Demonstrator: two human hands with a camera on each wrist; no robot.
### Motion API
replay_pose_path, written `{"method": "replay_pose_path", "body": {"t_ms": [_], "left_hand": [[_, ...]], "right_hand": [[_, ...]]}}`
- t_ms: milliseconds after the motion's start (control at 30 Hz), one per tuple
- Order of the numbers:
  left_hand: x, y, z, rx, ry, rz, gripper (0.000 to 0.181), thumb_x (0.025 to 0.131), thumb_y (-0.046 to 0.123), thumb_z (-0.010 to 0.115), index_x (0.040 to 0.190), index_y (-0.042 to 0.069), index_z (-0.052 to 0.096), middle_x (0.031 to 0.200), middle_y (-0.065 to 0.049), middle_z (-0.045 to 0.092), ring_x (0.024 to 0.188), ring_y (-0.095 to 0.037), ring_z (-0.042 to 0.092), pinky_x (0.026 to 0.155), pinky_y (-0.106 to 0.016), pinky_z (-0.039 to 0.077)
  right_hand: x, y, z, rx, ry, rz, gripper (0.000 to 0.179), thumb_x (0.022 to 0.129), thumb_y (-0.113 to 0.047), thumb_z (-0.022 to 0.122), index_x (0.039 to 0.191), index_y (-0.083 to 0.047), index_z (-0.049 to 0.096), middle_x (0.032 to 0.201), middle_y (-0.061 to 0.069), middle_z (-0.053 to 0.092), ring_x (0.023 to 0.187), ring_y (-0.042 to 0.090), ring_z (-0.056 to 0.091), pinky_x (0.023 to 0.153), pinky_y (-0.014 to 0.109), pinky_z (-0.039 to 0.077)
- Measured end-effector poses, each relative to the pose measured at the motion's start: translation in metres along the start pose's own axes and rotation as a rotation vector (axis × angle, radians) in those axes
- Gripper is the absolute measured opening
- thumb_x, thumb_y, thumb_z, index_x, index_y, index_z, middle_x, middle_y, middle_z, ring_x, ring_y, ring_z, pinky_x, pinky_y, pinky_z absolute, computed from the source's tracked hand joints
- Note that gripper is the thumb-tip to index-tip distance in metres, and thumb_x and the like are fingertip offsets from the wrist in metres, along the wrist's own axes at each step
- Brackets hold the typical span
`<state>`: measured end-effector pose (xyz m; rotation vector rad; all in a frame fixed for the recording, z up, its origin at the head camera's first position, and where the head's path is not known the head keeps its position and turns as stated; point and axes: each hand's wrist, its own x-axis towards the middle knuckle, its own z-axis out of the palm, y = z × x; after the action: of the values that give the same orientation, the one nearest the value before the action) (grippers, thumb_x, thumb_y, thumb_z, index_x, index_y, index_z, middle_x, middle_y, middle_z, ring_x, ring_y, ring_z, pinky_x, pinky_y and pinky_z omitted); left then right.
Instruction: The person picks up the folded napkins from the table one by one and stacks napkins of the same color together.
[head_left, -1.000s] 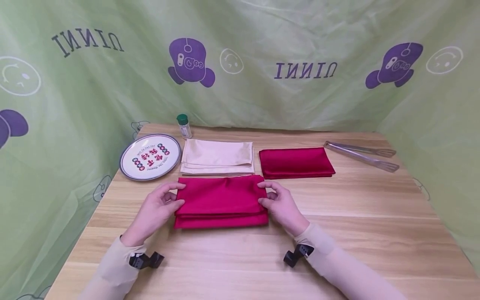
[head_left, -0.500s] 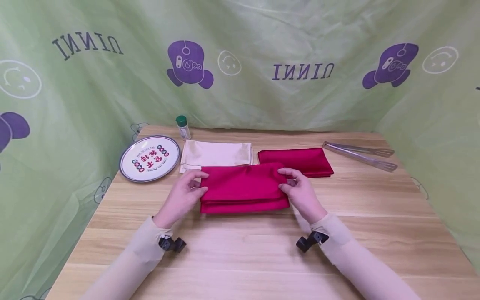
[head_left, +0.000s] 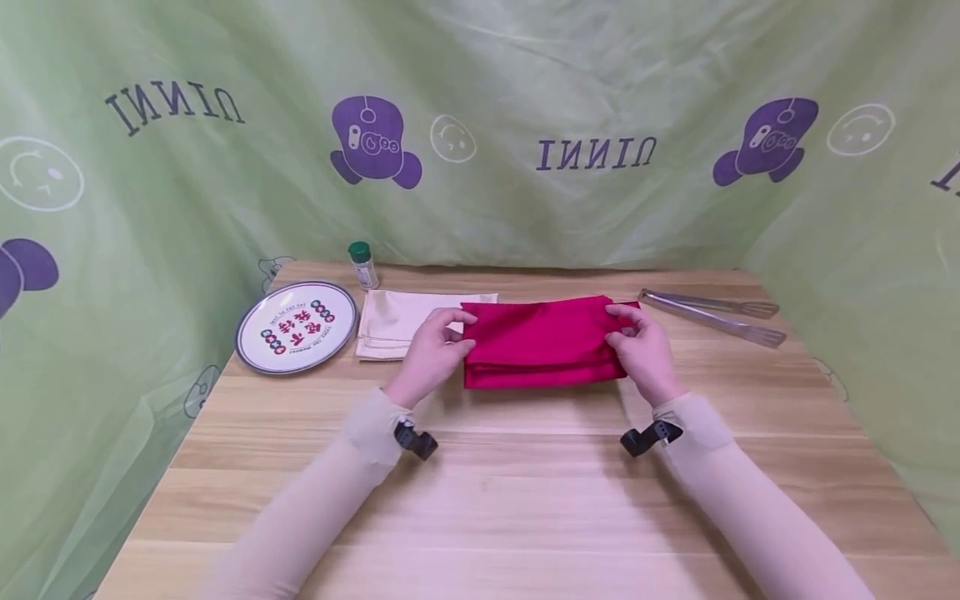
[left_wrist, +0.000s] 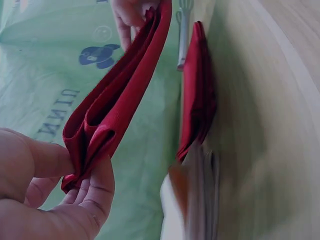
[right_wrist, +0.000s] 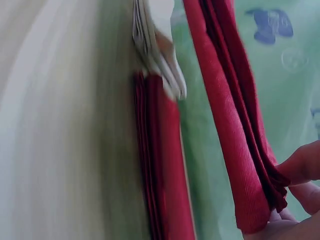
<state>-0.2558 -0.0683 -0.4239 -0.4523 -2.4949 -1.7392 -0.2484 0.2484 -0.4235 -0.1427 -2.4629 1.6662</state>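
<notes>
A folded crimson cloth [head_left: 540, 342] hangs level between my two hands, raised off the table. My left hand [head_left: 435, 350] pinches its left end between thumb and fingers; in the left wrist view the layered folds [left_wrist: 95, 135] bunch at the fingertips. At the other end my right hand [head_left: 643, 350] pinches the layers the same way. Beneath it lies a second folded dark red cloth [right_wrist: 162, 160], mostly hidden from the head view by the raised one. A stack of folded cream cloth [head_left: 397, 321] lies just left of it, partly behind my left hand.
A round plate [head_left: 297, 327] with red lettering lies at the back left. Behind the cream cloth stands a small green-capped shaker bottle [head_left: 363, 267]. Metal tongs [head_left: 712, 317] lie at the back right. A green printed curtain [head_left: 495, 217] hangs close behind the wooden table [head_left: 510, 492].
Both hands have carried the crimson cloth up and to the right, from in front of the cream stack to over the dark red cloth. The head view has tilted up slightly.
</notes>
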Motion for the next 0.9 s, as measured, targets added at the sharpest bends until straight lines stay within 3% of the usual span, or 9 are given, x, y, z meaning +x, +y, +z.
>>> {"method": "replay_pose_path", "body": {"t_ms": [233,367,500,667,900], "left_hand": [[0.035,-0.003,0.041,0.058,-0.011,-0.029,0.029,0.085,-0.004,0.069,0.112,0.005,0.066,0.11,-0.01,0.054,0.082,-0.019,0.059,0.066,-0.026,0.05],[0.052,-0.004,0.055,0.109,-0.045,-0.033,0.028,0.085,-0.006,0.067,0.112,0.004,0.066,0.112,-0.011,0.052,0.083,-0.019,0.06,0.068,-0.026,0.051],[0.063,-0.008,0.064,0.15,-0.065,-0.042,0.028,0.086,-0.005,0.066,0.112,0.003,0.066,0.117,-0.013,0.051,0.085,-0.02,0.061,0.072,-0.026,0.051],[0.071,-0.016,0.073,0.171,-0.084,-0.075,0.028,0.087,-0.003,0.066,0.114,0.003,0.065,0.12,-0.012,0.05,0.088,-0.02,0.059,0.074,-0.027,0.05],[0.076,-0.021,0.076,0.24,-0.146,-0.008,0.03,0.085,-0.004,0.066,0.115,0.0,0.065,0.113,-0.015,0.05,0.083,-0.018,0.056,0.074,-0.025,0.046]], "right_hand": [[0.03,0.015,-0.018,-0.033,0.054,0.111,0.053,0.084,0.005,0.053,0.136,-0.006,0.056,0.09,0.011,0.055,0.067,0.006,0.052,0.054,0.02,0.043],[0.044,0.019,-0.025,-0.096,0.09,0.139,0.055,0.083,0.003,0.053,0.136,-0.008,0.056,0.107,0.018,0.06,0.074,0.008,0.057,0.058,0.021,0.046],[0.055,0.025,-0.027,-0.168,0.099,0.132,0.056,0.082,0.002,0.053,0.137,-0.008,0.056,0.126,0.019,0.056,0.087,0.016,0.058,0.067,0.023,0.045],[0.063,0.033,-0.027,-0.189,0.098,0.115,0.055,0.082,0.003,0.052,0.136,-0.006,0.056,0.135,0.019,0.052,0.101,0.025,0.052,0.075,0.027,0.042],[0.068,0.041,-0.028,-0.222,0.101,0.111,0.051,0.083,0.002,0.052,0.133,-0.003,0.058,0.136,0.02,0.05,0.108,0.03,0.047,0.081,0.031,0.038]]}}
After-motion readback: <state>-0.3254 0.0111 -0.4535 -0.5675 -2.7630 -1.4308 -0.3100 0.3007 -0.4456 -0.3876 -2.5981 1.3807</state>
